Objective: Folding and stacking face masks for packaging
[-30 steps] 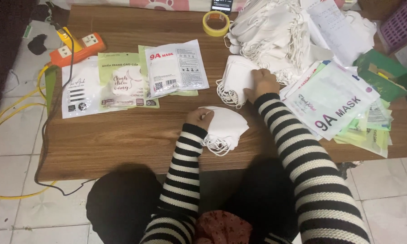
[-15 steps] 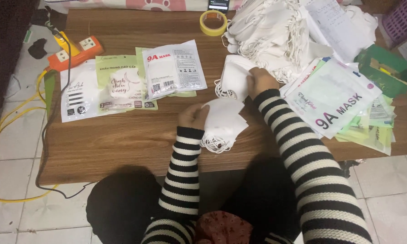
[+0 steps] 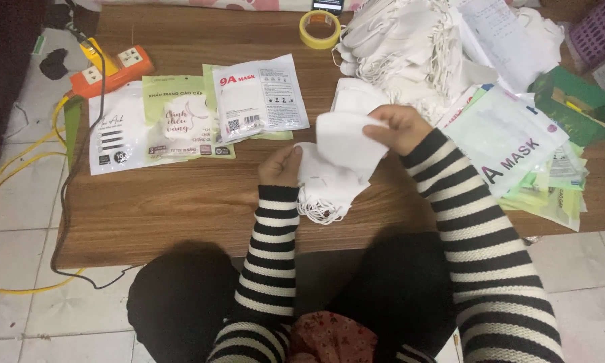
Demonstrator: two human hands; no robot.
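Note:
My right hand (image 3: pixel 402 128) holds one folded white face mask (image 3: pixel 346 138) by its right edge, lifted over a small stack of white masks (image 3: pixel 324 185) near the front of the wooden table (image 3: pixel 181 195). My left hand (image 3: pixel 281 165) grips the left side of that stack, whose ear loops hang at the bottom. Both arms wear black and white striped sleeves. A few more white masks (image 3: pixel 353 97) lie just behind my hands.
A big heap of white masks (image 3: pixel 410 47) fills the back right. Printed mask packets (image 3: pixel 259 97) lie at left, more packets (image 3: pixel 517 148) at right with a green box (image 3: pixel 571 104). A yellow tape roll (image 3: pixel 319 28) and an orange power strip (image 3: pixel 111 70) sit behind.
My right hand has picked one mask off the pile behind and brought it over the stack. The left hand has stayed on the stack.

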